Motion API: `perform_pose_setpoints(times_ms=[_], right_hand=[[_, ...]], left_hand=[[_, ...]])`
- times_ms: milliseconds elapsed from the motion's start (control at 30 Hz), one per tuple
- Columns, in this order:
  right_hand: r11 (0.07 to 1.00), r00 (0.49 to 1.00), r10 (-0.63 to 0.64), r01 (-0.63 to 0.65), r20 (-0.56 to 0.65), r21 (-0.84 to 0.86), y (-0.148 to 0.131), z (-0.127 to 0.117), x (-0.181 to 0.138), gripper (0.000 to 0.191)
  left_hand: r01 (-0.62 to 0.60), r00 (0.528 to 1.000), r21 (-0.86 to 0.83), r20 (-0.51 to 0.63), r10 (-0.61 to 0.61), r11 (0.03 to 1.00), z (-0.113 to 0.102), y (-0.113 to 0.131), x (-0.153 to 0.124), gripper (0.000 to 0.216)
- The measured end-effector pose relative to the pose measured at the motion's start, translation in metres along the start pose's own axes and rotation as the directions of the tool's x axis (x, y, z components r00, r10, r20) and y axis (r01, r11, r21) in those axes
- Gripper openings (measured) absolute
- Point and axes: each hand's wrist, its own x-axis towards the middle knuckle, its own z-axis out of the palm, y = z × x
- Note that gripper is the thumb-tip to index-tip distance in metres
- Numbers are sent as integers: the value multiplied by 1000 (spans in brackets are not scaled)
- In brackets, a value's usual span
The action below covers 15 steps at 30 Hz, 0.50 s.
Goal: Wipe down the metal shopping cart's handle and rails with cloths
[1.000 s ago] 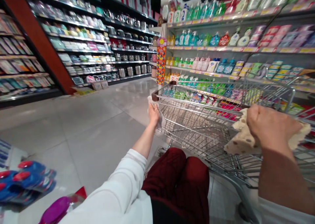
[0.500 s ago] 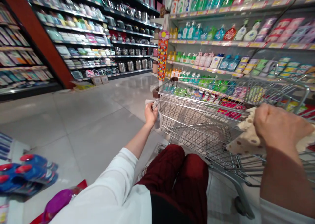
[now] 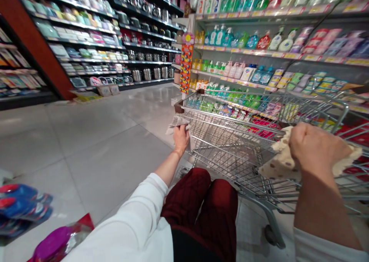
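My left hand [image 3: 181,136] is stretched out and closed on a small white cloth [image 3: 174,122], pressed against the front left corner of a wire shopping cart [image 3: 230,139]. Close to the camera, my right hand [image 3: 315,146] is a fist gripping a cream cloth with brown dots [image 3: 278,165] on the cart's near rim. My knees in dark red trousers [image 3: 204,204] are bent up just below the cart. Both arms wear white sleeves.
Shelves of soap and detergent bottles [image 3: 245,39] line the right side behind the cart. Cookware shelves [image 3: 144,43] stand across the grey tiled aisle [image 3: 86,139]. Blue-and-red packs [image 3: 20,206] and a purple package [image 3: 54,244] lie at the lower left.
My left hand with the white cloth moved along the cart's front corner, down a little and back up against the rim. The view drifted slightly; the right hand kept its grip.
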Motion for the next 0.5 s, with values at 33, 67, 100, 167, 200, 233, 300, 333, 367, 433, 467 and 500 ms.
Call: perform_pose_setpoints(times_ms=[33, 67, 100, 167, 200, 233, 300, 333, 367, 433, 467, 500], right_hand=[[1000, 1000, 0, 0, -2, 0, 0, 1, 0, 58], [1000, 1000, -2, 2, -5, -4, 1, 1, 0, 58], [1000, 1000, -2, 2, -12, -8, 1, 3, 0, 59], [1000, 999, -12, 11, -34, -7, 2, 6, 0, 59], [1000, 999, -21, 21, -49, 0, 3, 7, 0, 59], [1000, 997, -29, 29, -65, 9, 4, 9, 0, 60], [999, 995, -36, 39, -96, 26, 5, 12, 0, 59], [999, 994, -35, 39, -106, 31, 6, 13, 0, 58], [999, 993, -32, 36, -112, 37, 6, 13, 1, 57], [998, 994, -28, 34, -106, 54, 7, 12, 1, 56], [998, 995, -29, 35, -94, 61, 7, 11, 1, 57], [997, 996, -27, 32, -82, 64, 6, 9, 1, 58]], left_hand=[[-11, 999, 3, 37, 11, 1000, -1, -6, -5, 33], [-31, 998, -4, 59, 31, 1000, -3, -10, -7, 33], [-50, 996, -14, 68, 51, 999, -6, -13, -9, 33], [-75, 994, -27, 75, 76, 997, -15, -15, -7, 31], [-86, 994, -38, 64, 88, 996, -20, -12, -4, 30], [-104, 994, -57, 35, 106, 993, -25, -8, -1, 28], [-176, 983, -110, -71, 169, 978, -32, 7, 8, 26], [-229, 967, -140, -142, 210, 963, -34, 16, 13, 26], [-282, 949, -155, -192, 251, 947, -34, 26, 18, 27], [-332, 930, -158, -223, 294, 930, -29, 42, 27, 29], [-341, 926, -153, -222, 304, 927, -24, 47, 30, 31], [-341, 927, -146, -217, 306, 929, -17, 49, 32, 33]])
